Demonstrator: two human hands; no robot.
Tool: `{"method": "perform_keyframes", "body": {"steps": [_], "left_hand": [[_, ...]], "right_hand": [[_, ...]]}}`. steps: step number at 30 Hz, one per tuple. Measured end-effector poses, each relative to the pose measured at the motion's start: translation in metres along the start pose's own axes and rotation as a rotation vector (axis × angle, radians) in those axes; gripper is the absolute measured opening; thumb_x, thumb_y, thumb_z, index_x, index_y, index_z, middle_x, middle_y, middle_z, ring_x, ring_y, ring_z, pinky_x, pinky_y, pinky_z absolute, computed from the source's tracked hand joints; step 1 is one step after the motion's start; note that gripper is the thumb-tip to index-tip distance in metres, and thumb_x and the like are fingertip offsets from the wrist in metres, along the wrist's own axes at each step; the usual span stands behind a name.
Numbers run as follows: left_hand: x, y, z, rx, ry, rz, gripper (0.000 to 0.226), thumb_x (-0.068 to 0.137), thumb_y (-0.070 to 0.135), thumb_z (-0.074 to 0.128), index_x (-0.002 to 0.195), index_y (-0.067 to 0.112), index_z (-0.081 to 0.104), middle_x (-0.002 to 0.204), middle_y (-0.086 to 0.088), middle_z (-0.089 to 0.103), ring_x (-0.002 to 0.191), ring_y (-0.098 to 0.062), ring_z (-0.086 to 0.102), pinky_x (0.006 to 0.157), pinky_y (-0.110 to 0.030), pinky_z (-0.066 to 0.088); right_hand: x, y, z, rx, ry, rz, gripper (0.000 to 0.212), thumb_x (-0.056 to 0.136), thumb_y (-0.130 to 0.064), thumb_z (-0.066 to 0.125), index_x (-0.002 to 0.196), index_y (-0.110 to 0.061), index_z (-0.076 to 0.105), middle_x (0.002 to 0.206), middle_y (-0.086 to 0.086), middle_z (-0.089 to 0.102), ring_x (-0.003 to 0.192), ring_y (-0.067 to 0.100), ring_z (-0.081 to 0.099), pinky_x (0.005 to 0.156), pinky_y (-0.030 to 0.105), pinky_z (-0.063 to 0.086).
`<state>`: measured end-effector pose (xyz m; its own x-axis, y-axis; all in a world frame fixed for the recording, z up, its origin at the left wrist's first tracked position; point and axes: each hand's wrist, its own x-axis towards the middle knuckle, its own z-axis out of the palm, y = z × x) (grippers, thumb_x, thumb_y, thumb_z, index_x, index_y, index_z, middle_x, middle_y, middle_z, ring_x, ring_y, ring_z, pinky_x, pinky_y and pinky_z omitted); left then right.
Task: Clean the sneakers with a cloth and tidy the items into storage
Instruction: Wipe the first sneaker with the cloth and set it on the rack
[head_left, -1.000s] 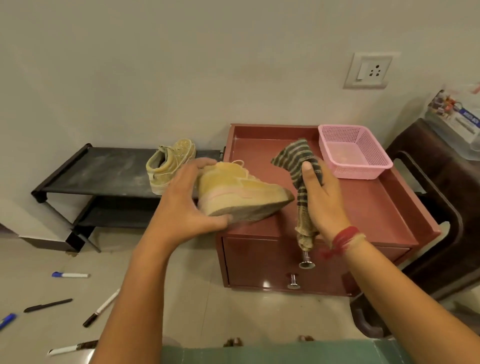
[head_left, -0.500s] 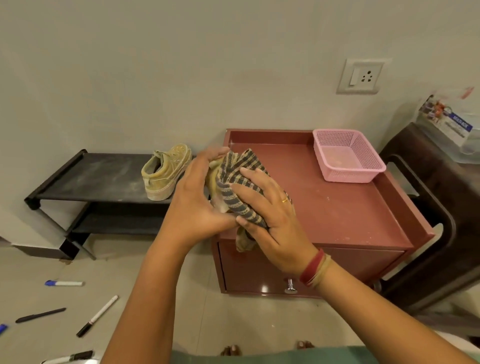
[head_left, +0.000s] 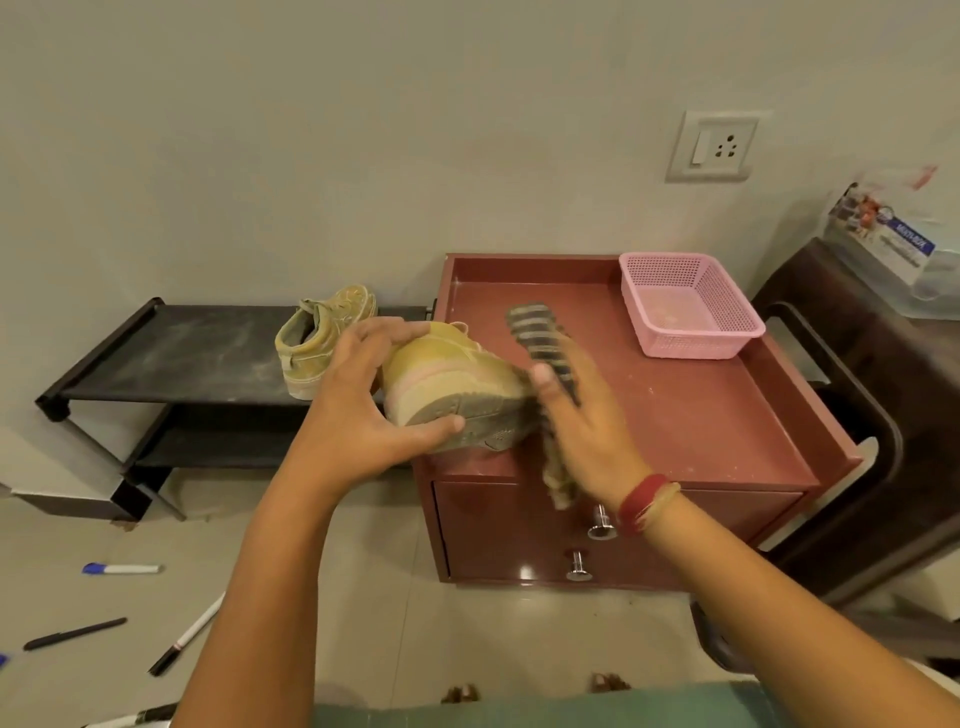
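Sneaker (head_left: 447, 384) clamped at its heel by left hand (head_left: 358, 415); right hand (head_left: 582, 436) pinches striped cloth (head_left: 540, 343) at its three o'clock. Risk: vigorous wiping twists shoe loose.

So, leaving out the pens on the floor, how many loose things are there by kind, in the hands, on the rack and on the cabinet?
Sneakers: 2 (held sneaker, rack sneaker)
Cloth: 1
Basket: 1
Total: 4
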<state>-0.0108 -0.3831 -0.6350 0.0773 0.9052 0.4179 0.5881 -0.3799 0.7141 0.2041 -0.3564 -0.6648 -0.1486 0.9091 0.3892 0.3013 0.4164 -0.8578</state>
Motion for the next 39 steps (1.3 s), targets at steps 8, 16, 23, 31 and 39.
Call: {"method": "perform_keyframes", "body": {"steps": [8,16,23,31,39], "left_hand": [[-0.004,-0.009,-0.001,-0.007,0.034,0.007,0.077,0.054,0.057,0.075,0.125,0.039,0.052,0.13,0.007,0.042,0.12,0.011,0.037,0.09,-0.004,0.036],[-0.003,-0.014,-0.002,-0.02,0.018,-0.03,0.081,0.053,0.058,0.076,0.128,0.036,0.051,0.133,0.008,0.04,0.119,0.016,0.033,0.086,0.004,0.031],[-0.004,-0.016,-0.003,0.027,-0.028,-0.035,0.081,0.053,0.058,0.075,0.127,0.037,0.05,0.132,0.009,0.04,0.119,0.015,0.032,0.089,-0.003,0.034],[-0.018,-0.031,-0.013,0.15,-0.31,-0.237,0.098,0.052,0.037,0.071,0.135,0.054,0.022,0.127,0.02,0.022,0.117,-0.013,0.034,0.086,-0.025,0.04],[-0.008,-0.022,0.024,0.399,-0.223,-0.269,0.116,0.055,0.044,0.085,0.146,0.037,0.014,0.138,0.001,0.018,0.136,-0.031,0.015,0.111,-0.049,0.027]], "right_hand": [[-0.005,0.006,0.024,-0.317,-0.16,-0.236,0.05,0.093,-0.056,0.028,0.14,-0.043,0.02,0.144,-0.022,0.027,0.139,0.0,0.017,0.117,0.039,0.012],[0.009,0.046,-0.009,-0.073,-0.02,0.184,0.039,0.094,-0.049,0.037,0.122,-0.026,0.052,0.123,0.001,0.056,0.118,0.016,0.05,0.105,0.046,0.037],[-0.01,0.009,0.019,-0.284,-0.229,-0.204,0.048,0.092,-0.055,0.028,0.139,-0.046,0.021,0.147,-0.025,0.022,0.142,0.001,0.013,0.118,0.034,0.006],[-0.004,0.062,-0.004,-0.102,0.005,0.226,0.065,0.084,-0.066,0.031,0.13,-0.025,0.051,0.132,-0.001,0.055,0.124,0.016,0.048,0.108,0.045,0.036],[-0.028,0.04,0.016,-0.59,-0.257,-0.214,0.049,0.094,-0.053,0.02,0.143,-0.045,0.018,0.154,-0.018,0.016,0.145,0.008,0.001,0.116,0.034,-0.008]]}}
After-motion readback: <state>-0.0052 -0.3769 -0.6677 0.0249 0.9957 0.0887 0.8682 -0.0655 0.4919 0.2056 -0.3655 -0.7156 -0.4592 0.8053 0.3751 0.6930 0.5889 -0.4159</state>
